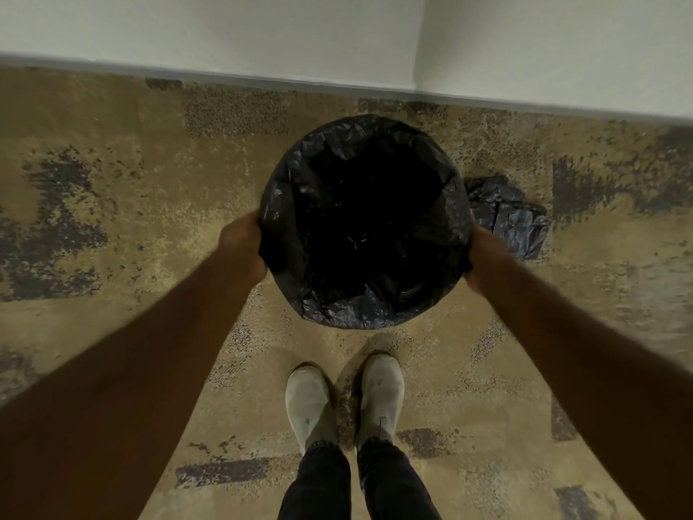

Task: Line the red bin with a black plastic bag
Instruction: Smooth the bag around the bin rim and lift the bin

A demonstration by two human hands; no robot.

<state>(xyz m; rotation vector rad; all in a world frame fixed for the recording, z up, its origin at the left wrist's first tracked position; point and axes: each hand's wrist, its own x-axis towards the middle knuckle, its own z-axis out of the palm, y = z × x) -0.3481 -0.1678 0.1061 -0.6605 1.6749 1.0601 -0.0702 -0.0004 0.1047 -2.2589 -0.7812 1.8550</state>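
The black bag [365, 219] is gripped on opposite sides by the left hand [242, 243] and right hand [483, 258]. A second crumpled bag [506, 215] is seen just beside it, on the carpet [131, 163].

Dim, soft, blurred wide-angle edges

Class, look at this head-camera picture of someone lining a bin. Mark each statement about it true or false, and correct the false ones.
1. The black bag is folded over the bin's rim all the way round. True.
2. Only one hand touches the bin. False: the left hand and the right hand are each at one side of it.
3. A second crumpled black bag lies on the carpet beside the bin. True.
4. The bin stands on a table. False: it is on the carpet, near the wall.
5. The person is barefoot. False: light-coloured shoes are worn.
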